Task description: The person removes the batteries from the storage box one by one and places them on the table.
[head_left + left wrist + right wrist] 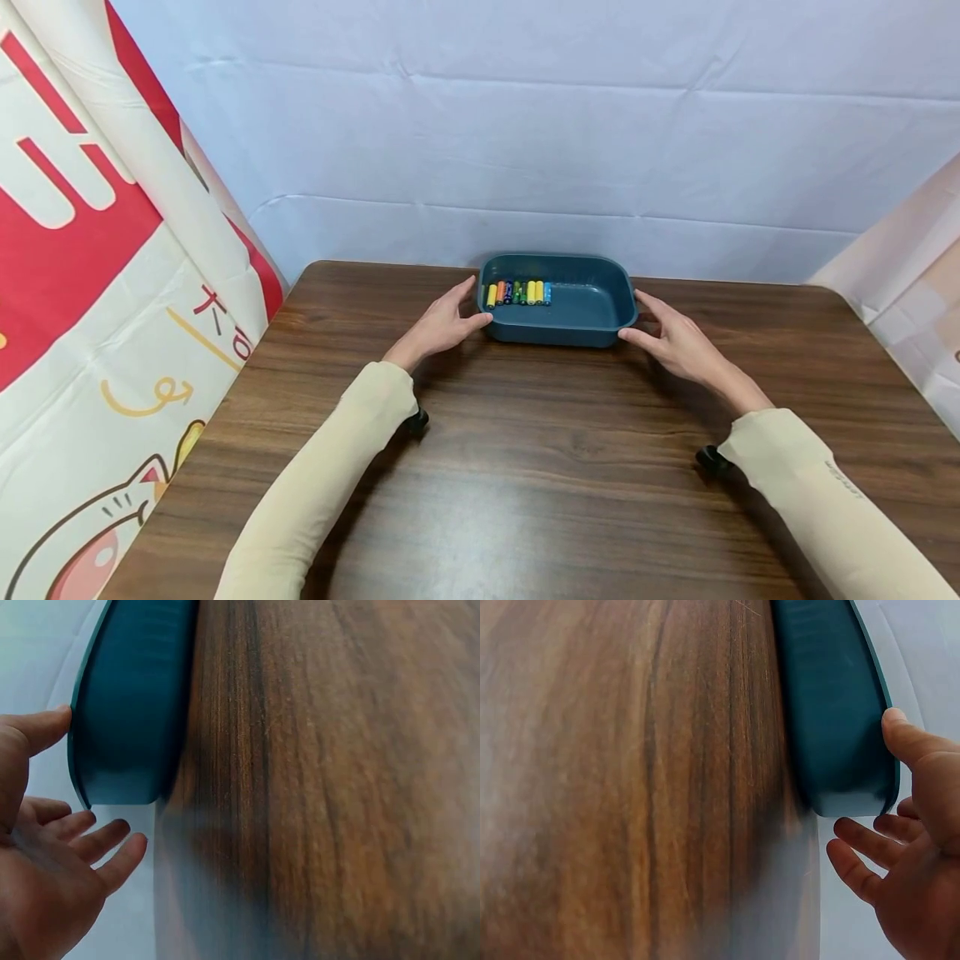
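Note:
A dark teal plastic basin [555, 335] sits at the far edge of the wooden table. Inside it, along the left part, several batteries [517, 293] stand side by side in a row, coloured yellow, orange, dark blue, green and light blue. My left hand [442, 323] is at the basin's left end, its thumb on the rim and its fingers spread loosely beside the end wall in the left wrist view. At the opposite end is my right hand [681, 343], thumb touching the front corner of the rim. Its other fingers are relaxed beside the wall in the right wrist view.
The brown wood-grain table [525, 450] reaches back to a pale cloth backdrop [525, 150]. A printed curtain [97, 333] with red shapes and a cartoon cat hangs at the left. Dark wrist devices [712, 460] show under the cream sleeves [795, 458].

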`<action>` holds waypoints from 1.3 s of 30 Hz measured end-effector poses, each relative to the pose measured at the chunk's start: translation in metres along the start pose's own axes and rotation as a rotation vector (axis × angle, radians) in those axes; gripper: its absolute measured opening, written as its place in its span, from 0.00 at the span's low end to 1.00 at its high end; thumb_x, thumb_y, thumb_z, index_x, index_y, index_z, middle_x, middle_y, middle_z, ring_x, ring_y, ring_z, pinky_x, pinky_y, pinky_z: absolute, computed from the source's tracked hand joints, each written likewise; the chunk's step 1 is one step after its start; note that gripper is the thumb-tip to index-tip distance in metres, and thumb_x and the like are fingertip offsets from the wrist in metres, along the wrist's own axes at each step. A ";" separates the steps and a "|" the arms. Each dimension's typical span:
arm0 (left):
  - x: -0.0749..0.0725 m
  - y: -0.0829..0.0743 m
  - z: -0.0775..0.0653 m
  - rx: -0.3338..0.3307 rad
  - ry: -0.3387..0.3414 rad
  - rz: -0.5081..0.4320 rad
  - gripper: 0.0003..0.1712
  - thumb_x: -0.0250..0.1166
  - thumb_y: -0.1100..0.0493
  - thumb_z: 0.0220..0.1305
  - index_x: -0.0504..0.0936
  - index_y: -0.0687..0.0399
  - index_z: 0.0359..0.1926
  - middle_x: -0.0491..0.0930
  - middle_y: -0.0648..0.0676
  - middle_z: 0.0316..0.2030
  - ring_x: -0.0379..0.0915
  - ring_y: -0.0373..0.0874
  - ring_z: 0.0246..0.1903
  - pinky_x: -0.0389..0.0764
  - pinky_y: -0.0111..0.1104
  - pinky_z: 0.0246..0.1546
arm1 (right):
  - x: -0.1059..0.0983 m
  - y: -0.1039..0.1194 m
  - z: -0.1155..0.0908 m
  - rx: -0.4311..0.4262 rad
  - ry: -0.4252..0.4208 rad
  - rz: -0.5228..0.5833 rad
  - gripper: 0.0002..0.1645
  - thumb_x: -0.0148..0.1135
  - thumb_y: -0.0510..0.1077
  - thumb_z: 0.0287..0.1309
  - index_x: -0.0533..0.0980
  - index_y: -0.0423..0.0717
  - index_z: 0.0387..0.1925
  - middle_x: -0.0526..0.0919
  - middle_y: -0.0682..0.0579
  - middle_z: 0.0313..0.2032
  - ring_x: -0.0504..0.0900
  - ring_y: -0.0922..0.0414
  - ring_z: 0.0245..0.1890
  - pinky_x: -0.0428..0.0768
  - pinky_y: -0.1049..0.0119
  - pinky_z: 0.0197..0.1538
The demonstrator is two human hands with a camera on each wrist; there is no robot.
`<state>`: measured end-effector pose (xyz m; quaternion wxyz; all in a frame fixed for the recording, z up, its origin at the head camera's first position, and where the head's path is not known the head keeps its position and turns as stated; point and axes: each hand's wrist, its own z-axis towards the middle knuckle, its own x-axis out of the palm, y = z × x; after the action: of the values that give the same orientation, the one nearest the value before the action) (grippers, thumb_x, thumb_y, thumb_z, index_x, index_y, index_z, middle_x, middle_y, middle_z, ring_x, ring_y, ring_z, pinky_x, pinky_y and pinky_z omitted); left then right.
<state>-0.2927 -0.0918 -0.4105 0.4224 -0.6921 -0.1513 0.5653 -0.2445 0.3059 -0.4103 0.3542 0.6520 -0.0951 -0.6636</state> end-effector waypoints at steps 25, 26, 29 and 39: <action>-0.005 -0.003 0.006 0.013 0.083 0.032 0.47 0.60 0.43 0.77 0.45 0.53 0.83 0.48 0.54 0.82 0.50 0.52 0.78 0.58 0.50 0.76 | -0.001 0.002 0.002 0.023 0.021 -0.014 0.48 0.60 0.55 0.75 0.48 0.40 0.82 0.56 0.33 0.77 0.77 0.35 0.57 0.78 0.39 0.52; -0.005 -0.003 0.006 0.012 0.083 0.033 0.47 0.60 0.43 0.77 0.45 0.53 0.83 0.48 0.54 0.82 0.50 0.51 0.78 0.58 0.49 0.76 | -0.001 0.002 0.002 0.023 0.020 -0.017 0.48 0.60 0.55 0.75 0.48 0.41 0.82 0.56 0.33 0.77 0.79 0.37 0.52 0.78 0.41 0.50; -0.006 -0.003 0.006 0.006 0.082 0.032 0.48 0.60 0.43 0.77 0.45 0.53 0.83 0.48 0.54 0.82 0.49 0.51 0.78 0.57 0.49 0.76 | 0.000 0.001 0.003 0.016 0.015 -0.028 0.48 0.60 0.55 0.75 0.48 0.41 0.82 0.56 0.33 0.77 0.81 0.43 0.40 0.78 0.46 0.46; -0.008 -0.004 0.006 -0.013 0.087 0.034 0.47 0.61 0.44 0.76 0.46 0.53 0.83 0.49 0.54 0.81 0.48 0.51 0.79 0.56 0.49 0.77 | -0.001 0.000 0.002 0.022 0.019 -0.011 0.48 0.60 0.55 0.75 0.48 0.42 0.82 0.55 0.35 0.78 0.82 0.37 0.51 0.79 0.41 0.52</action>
<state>-0.3000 -0.0920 -0.4027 0.4141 -0.7213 -0.1248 0.5410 -0.2470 0.3057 -0.4097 0.3443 0.6624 -0.0953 -0.6585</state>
